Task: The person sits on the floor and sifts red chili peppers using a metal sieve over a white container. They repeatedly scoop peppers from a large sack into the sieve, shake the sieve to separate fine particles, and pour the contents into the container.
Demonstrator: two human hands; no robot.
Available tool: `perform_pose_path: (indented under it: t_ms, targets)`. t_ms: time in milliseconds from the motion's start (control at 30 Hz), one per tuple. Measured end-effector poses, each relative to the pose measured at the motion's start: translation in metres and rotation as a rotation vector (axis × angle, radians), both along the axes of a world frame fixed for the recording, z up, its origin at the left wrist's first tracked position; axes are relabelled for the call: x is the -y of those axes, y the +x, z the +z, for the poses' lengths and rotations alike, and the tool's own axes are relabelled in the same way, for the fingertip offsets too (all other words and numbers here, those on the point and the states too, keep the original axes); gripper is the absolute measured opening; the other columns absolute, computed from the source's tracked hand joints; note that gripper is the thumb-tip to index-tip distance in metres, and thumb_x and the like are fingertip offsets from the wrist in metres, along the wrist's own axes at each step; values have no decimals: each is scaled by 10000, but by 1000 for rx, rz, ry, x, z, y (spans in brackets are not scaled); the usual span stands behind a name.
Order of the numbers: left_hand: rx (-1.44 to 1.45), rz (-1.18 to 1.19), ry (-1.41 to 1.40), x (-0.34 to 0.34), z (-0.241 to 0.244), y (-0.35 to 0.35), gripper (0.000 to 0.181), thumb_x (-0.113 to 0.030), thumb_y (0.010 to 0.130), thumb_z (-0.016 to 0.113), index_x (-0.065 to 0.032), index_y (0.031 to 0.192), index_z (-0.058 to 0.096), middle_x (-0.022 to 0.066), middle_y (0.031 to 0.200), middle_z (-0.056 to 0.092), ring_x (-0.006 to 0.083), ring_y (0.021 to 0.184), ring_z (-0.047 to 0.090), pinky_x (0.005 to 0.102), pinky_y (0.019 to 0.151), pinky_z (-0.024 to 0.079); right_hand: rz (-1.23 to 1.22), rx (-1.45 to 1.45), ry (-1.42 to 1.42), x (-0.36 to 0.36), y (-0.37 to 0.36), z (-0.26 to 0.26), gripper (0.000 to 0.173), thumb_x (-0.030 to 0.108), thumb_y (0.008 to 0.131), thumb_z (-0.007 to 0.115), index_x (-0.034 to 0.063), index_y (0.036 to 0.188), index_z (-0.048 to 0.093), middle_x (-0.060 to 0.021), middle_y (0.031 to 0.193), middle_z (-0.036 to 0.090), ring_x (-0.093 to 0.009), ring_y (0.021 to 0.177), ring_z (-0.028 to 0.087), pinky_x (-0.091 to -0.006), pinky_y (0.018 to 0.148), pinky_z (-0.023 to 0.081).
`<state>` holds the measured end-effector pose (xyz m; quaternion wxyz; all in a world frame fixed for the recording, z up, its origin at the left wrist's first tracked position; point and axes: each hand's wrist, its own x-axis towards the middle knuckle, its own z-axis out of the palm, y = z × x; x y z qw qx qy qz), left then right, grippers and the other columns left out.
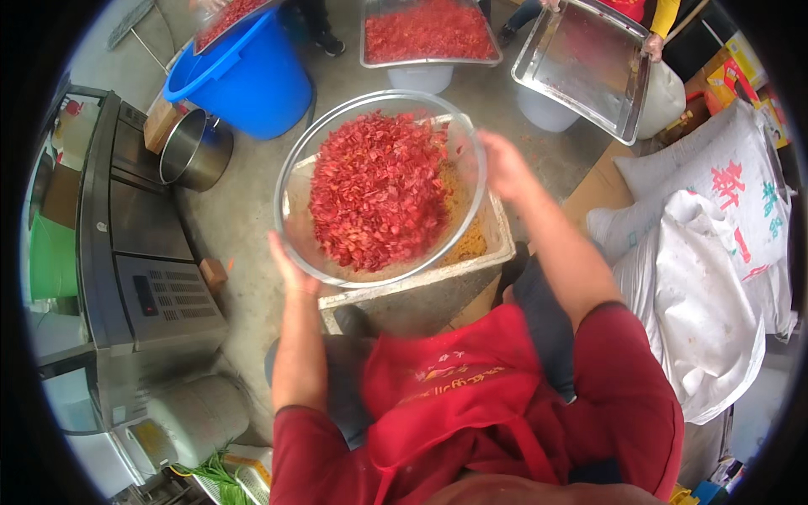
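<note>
A round metal-rimmed sieve (298, 273) with a see-through mesh bottom is held by both hands over a white foam box (505, 243). A heap of cut dried red chili peppers (379, 189) lies in the sieve, mostly towards its middle. Yellow chili seeds (470, 243) show in the box, partly through the mesh. My left hand (293, 268) grips the rim at the lower left. My right hand (502, 165) grips it at the right; its fingers are blurred and partly hidden.
Ahead stand a blue tub (252, 82), a metal tray of red chili (429, 38) and a metal tray (584, 69) held by another person. A steel pot (196, 151) and a steel refrigerated counter (158, 252) are at left, a gas cylinder (202, 416) behind them, white sacks (707, 252) at right.
</note>
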<state>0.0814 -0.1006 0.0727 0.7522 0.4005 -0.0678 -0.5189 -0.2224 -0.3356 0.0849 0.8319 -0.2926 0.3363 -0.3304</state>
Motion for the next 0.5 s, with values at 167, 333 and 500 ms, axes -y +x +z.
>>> perform_pose_path:
  t_ms: [167,333,500]
  targets:
    - [-47,65,45,-4,-2,34,813,-669,873,351,-112,1454,241,94,1520,222,293,1410,142,462,1144,89,-66,-96,-74,-40,13,-5,457,335,900,491,55,1260,473,-80,1291,521,-248,1120,481,-467,1040,321]
    - [12,-100,-2,-1,-4,-14,862,-688,848,382,-116,1468,200,115,1505,243,287,1367,245,468,1120,171,-57,-65,-19,15,-20,-14,577,345,828,614,73,1308,442,-55,1317,461,-224,1108,471,-430,974,348]
    - [22,25,-16,1,4,21,904,-723,828,379,-114,1470,198,93,1515,227,309,1348,284,475,1104,210,-56,28,-9,-29,16,-3,389,360,849,577,105,1144,578,-40,1120,575,-229,1097,472,-416,936,360]
